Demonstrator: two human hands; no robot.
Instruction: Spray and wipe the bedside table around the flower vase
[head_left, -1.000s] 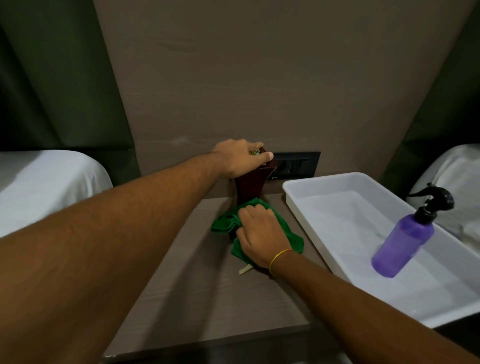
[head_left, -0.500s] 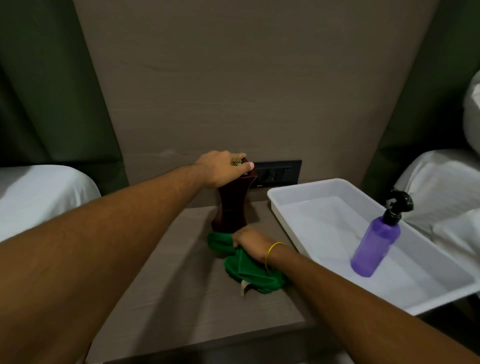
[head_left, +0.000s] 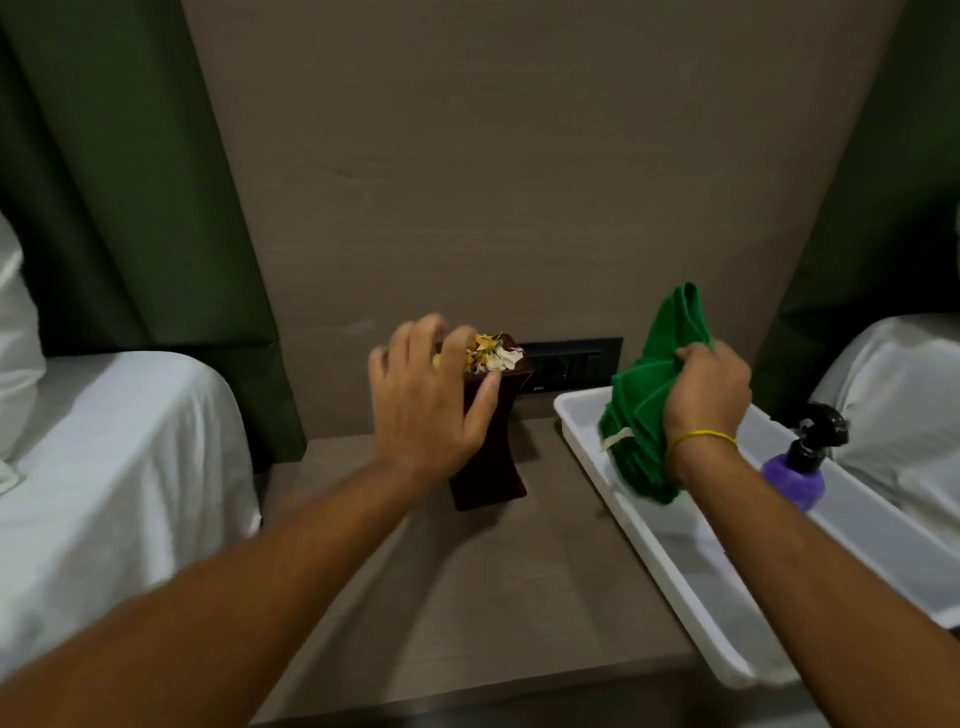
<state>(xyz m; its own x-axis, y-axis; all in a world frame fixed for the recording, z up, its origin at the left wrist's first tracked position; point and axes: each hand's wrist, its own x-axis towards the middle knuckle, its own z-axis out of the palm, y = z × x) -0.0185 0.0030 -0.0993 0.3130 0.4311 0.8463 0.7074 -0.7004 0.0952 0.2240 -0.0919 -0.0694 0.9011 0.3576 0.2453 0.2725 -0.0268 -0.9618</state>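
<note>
Flower vase (head_left: 491, 452): dark, upright on bedside table (head_left: 467, 597), partly hidden behind left hand (head_left: 423, 402), fingers spread, blurred; contact unclear. Green cloth (head_left: 652, 410): bunched in clenched right hand (head_left: 709, 395) above white tray (head_left: 649, 545). Spray bottle (head_left: 802, 467): in tray, body partly hidden.

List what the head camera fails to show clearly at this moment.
- Left hand: motion-blurred fingers; contact with the vase unclear.
- Spray bottle: lower body hidden behind the right forearm.
- White tray: near corner and right side cut off by the frame edge.
- Wall socket panel: too dark to read.
</note>
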